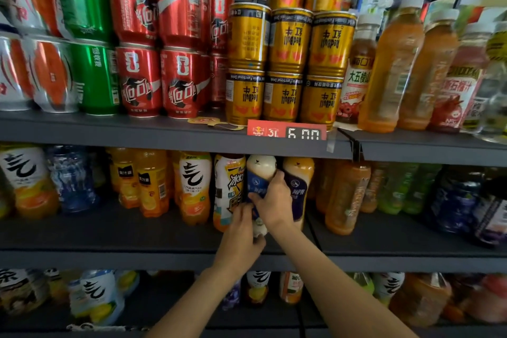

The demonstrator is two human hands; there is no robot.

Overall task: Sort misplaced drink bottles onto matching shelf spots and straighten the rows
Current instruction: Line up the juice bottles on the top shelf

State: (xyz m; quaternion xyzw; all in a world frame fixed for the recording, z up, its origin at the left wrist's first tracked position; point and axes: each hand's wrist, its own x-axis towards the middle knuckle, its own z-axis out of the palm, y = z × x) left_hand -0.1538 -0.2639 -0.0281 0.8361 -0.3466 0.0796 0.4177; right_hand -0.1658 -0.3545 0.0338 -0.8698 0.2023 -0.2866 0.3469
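A white bottle [260,173] with a blue label is being held on the middle shelf [109,230], upright or nearly so, between a yellow-and-white bottle [229,189] on its left and a tan bottle [297,186] with a dark blue label on its right. The right hand [273,202] is being wrapped around the label at mid-height, the thumb laid across the front and the fingers curled behind. The left hand [241,239] is being closed around the bottle's lower part, just beneath the right hand, the two hands touching; the bottle's pale base is being shown only between them. Whether the base is being rested on the shelf cannot be told. On the top shelf [137,129], gold cans [288,63] are being stacked directly above, red cans [162,44] to their left, and a red price tag [286,132] is being carried on the shelf edge. Orange bottles [148,181] are being kept further left on the middle shelf.
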